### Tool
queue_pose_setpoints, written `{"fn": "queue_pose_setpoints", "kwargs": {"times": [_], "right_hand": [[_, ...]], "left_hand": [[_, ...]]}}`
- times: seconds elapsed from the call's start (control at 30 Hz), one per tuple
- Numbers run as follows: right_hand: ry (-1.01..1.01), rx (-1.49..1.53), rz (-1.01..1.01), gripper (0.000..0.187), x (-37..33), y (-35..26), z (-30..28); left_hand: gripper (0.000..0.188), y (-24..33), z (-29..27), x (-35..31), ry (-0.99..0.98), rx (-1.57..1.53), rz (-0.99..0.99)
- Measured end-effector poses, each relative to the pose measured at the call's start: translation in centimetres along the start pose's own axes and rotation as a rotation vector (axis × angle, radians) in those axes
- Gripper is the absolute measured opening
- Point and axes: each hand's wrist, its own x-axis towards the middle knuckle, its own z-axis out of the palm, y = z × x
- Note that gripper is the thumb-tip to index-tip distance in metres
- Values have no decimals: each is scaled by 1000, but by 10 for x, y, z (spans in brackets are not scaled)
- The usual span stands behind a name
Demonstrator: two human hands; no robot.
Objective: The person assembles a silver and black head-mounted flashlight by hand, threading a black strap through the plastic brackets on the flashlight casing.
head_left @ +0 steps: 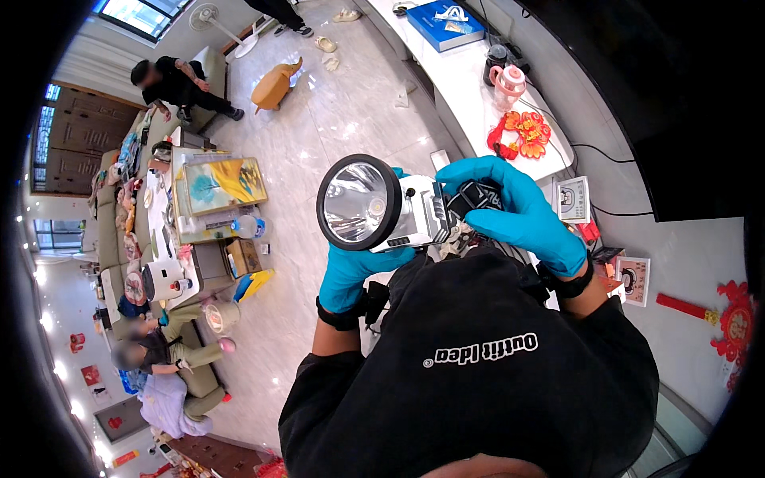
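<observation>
A headlamp point(418, 215) with a large round reflector, a black rim and a white-silver body is held up in front of my chest. Its lens faces left. My left hand point(349, 275), in a blue glove, supports it from below, with most of the fingers hidden behind the lamp. At the back of the lamp, my blue-gloved right hand point(526, 211) pinches the black strap point(476, 197) between thumb and fingers. Partly hidden by the strap and my shirt, a small pale, crumpled-looking piece point(456, 239) shows beneath the lamp; I cannot make out what it is.
To the right, a white desk point(458, 80) bears a red decoration point(526, 134), a pink bottle point(508, 86) and a blue box point(445, 25). A dark screen point(661, 95) stands beyond. Leftward are a low table point(211, 267), an animal-shaped stool point(275, 86) and people by the sofa point(107, 215).
</observation>
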Motion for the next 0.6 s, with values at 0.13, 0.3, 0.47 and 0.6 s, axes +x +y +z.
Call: {"fn": "queue_pose_setpoints", "kwargs": {"times": [0.13,0.3,0.47,0.6], "right_hand": [[26,-34,-27,37,-3,-1,1],[92,-115,-59,38,-6,-1,6],[118,-194,-69,38,-7,-2,8],[109,-216,-83,36,-4,-1,7]], "left_hand": [[84,2,0,-1,9,6,-11],[85,1,0,-3,28,-66,31],[86,6,-1,-2,2,-135,-65],[84,-2,-6,-7,9,-94,-128]]}}
